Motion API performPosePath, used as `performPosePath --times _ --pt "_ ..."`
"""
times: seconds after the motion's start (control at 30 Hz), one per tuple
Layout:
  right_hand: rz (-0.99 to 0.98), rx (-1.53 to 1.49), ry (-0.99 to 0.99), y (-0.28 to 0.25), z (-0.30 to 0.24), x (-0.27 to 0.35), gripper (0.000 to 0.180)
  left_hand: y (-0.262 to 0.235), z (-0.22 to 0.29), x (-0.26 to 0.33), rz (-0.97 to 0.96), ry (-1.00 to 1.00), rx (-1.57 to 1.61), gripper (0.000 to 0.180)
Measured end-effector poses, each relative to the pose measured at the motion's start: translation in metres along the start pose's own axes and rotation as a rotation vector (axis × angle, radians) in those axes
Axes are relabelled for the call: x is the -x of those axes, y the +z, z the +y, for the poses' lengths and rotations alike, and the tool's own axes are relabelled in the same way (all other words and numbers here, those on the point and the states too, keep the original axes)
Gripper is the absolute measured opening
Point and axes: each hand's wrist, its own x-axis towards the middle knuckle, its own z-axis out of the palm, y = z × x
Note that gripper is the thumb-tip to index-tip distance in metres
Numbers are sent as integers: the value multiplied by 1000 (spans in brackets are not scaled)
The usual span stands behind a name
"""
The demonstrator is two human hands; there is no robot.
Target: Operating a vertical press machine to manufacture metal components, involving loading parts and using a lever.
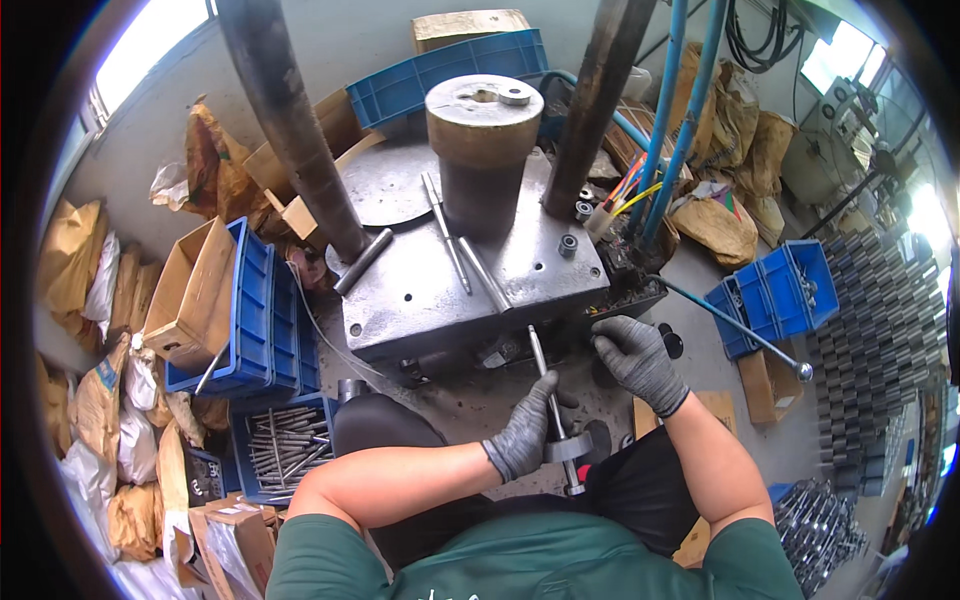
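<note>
My left hand (522, 432), in a grey glove, is closed around a slim metal shaft (539, 349) held above my lap. A round metal collar (568, 449) sits on the shaft below the hand. To the right of the shaft, my gloved right hand (640, 365) is raised with thumb and fingers apart, and nothing shows in it. Ahead is a steel machine table (400, 325) bearing a thick upright cylinder (484, 150) with a small ring (515, 96) on top. A stepped shaft (447, 232) and two plain rods (363, 262) (486, 276) lie on the table.
Two dark columns (290, 120) (600, 110) rise from the table. A lever with a ball end (803, 371) juts out at right. Blue crates (250, 320) stand at left, near a crate of rods (285, 445). Blue bins (772, 300) and stacked metal parts (870, 340) are at right.
</note>
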Motion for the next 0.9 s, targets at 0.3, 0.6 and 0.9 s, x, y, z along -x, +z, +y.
performPosePath --times 0.3,0.6,0.9 --pt "-173 -669 526 8 -16 18 28 22 45 15 -74 481 34 56" --pt "-261 -819 833 13 -36 11 35 11 53 19 -102 496 304 61" --pt "-134 -51 320 -3 -2 20 23 1 10 23 -153 102 -20 58"
